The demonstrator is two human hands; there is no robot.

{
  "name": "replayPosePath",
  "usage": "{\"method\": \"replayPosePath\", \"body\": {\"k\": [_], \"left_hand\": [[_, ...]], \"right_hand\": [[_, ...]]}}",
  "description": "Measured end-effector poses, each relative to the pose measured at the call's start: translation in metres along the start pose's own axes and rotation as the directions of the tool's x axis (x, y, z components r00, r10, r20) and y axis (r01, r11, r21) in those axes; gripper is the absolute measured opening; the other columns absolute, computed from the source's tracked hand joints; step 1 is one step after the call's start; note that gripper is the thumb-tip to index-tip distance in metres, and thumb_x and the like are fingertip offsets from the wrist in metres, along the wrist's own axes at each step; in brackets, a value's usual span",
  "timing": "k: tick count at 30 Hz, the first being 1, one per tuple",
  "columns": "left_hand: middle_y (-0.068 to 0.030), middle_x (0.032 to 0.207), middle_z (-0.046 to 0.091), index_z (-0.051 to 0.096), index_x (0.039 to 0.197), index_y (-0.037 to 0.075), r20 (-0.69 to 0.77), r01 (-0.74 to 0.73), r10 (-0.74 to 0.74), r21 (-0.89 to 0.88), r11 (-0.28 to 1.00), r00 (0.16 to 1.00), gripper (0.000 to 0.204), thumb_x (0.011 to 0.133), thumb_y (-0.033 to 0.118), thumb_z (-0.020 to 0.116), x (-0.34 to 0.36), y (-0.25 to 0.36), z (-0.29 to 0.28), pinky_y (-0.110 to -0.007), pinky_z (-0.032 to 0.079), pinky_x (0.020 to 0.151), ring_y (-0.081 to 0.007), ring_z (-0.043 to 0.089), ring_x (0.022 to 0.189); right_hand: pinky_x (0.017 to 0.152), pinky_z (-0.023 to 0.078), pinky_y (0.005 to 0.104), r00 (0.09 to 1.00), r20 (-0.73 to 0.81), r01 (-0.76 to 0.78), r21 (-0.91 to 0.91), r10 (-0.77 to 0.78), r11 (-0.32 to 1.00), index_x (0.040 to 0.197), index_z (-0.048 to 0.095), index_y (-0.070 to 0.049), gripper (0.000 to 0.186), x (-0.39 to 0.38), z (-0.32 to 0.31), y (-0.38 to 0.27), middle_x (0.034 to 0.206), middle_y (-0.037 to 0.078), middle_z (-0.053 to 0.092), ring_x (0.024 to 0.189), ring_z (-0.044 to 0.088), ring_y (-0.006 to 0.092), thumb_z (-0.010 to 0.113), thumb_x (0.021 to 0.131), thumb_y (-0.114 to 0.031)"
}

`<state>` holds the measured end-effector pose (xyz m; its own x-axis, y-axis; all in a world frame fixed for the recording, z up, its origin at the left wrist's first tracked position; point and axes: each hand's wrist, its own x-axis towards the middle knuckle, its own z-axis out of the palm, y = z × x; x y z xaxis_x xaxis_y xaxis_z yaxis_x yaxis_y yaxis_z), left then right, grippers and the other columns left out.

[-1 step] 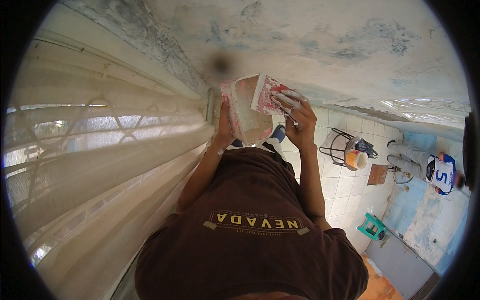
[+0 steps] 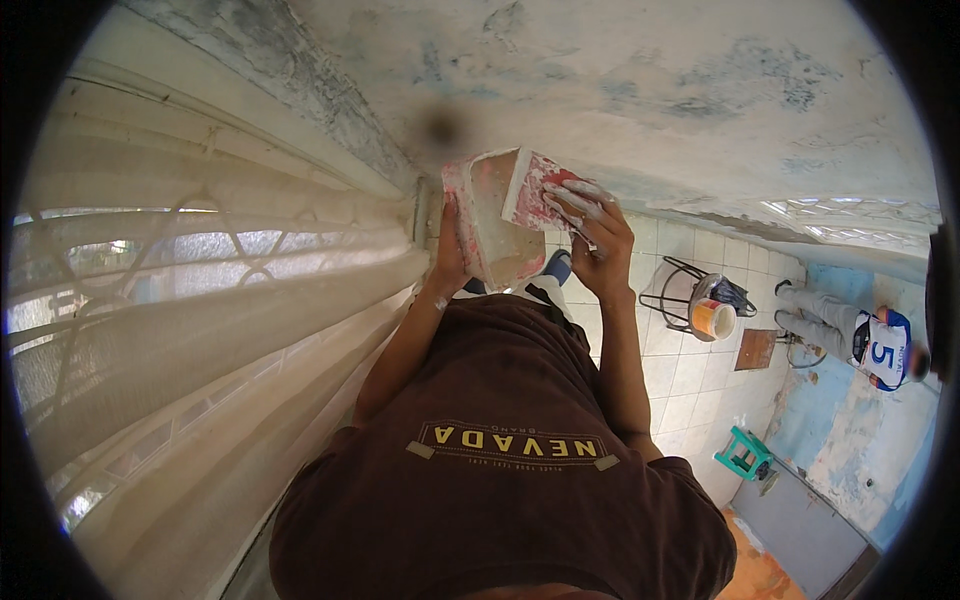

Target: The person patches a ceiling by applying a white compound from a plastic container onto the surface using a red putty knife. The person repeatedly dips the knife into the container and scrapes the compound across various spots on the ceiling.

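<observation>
My left hand (image 2: 452, 252) grips the side of a rectangular plastic tub (image 2: 458, 182), pink-red and crusted with white paste. Its open top faces me, with pale smears inside. In my right hand (image 2: 592, 222) is a flat, square red spreader plate (image 2: 527, 192) with a whitish edge, also coated in paste. The plate is tilted over the tub's right side and overlaps its opening; I cannot tell whether the two touch. White paste covers the fingers of my right hand, which lie spread over the back of the plate.
A patchy plastered wall (image 2: 620, 60) stands just ahead, and pale curtains (image 2: 220, 290) hang at the left. On the tiled floor (image 2: 660, 345) to the right are a black metal-framed stool (image 2: 677, 315), an orange-white bucket (image 2: 712, 320) and a green stool (image 2: 742, 454). Another person (image 2: 880, 345) stands at far right.
</observation>
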<state>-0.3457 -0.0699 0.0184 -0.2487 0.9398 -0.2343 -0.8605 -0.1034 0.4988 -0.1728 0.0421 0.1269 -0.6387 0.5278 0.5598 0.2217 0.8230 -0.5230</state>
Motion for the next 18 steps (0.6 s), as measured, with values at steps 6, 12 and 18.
{"method": "replayPosePath", "body": {"k": [6, 12, 18], "left_hand": [[-0.0135, 0.146, 0.045, 0.03, 0.151, 0.009, 0.071, 0.041, -0.036, -0.057, 0.998, 0.997, 0.071, 0.102, 0.06, 0.03, 0.0, 0.009, 0.015, -0.044, 0.041, 0.11, -0.028, 0.049, 0.132], [-0.0137, 0.143, 0.049, 0.034, 0.15, 0.01, 0.027, 0.041, -0.038, -0.114, 0.993, 0.999, 0.074, 0.1, 0.064, 0.032, 0.0, 0.009, 0.009, -0.045, 0.042, 0.109, -0.0277, 0.05, 0.13], [-0.0121, 0.137, 0.053, 0.037, 0.148, 0.012, -0.053, 0.025, -0.038, -0.224, 0.974, 0.998, 0.075, 0.097, 0.067, 0.035, 0.0, 0.004, -0.009, -0.047, 0.046, 0.105, -0.0291, 0.051, 0.129]], "right_hand": [[0.101, 0.047, 0.0436, 0.999, 0.041, 0.005, 0.063, -0.007, 0.998, 0.109, 0.073, -0.004, 0.053, -0.002, -0.007, -0.005, 0.115, 0.01, 0.07, 0.111, 0.064, 0.0311, 0.052, 0.064, 0.017], [0.081, 0.054, 0.0288, 0.85, -0.143, -0.348, 0.57, 0.507, 0.744, 0.109, 0.068, 0.003, 0.02, -0.02, 0.007, -0.01, 0.102, 0.011, 0.072, 0.092, 0.068, 0.0166, 0.064, 0.089, 0.006], [0.066, 0.054, 0.0311, 0.646, 0.365, -0.75, 0.142, 0.67, 0.645, 0.109, 0.063, 0.004, 0.023, 0.012, -0.003, -0.031, 0.086, 0.014, 0.071, 0.074, 0.069, 0.0189, 0.067, 0.088, -0.004]]}}
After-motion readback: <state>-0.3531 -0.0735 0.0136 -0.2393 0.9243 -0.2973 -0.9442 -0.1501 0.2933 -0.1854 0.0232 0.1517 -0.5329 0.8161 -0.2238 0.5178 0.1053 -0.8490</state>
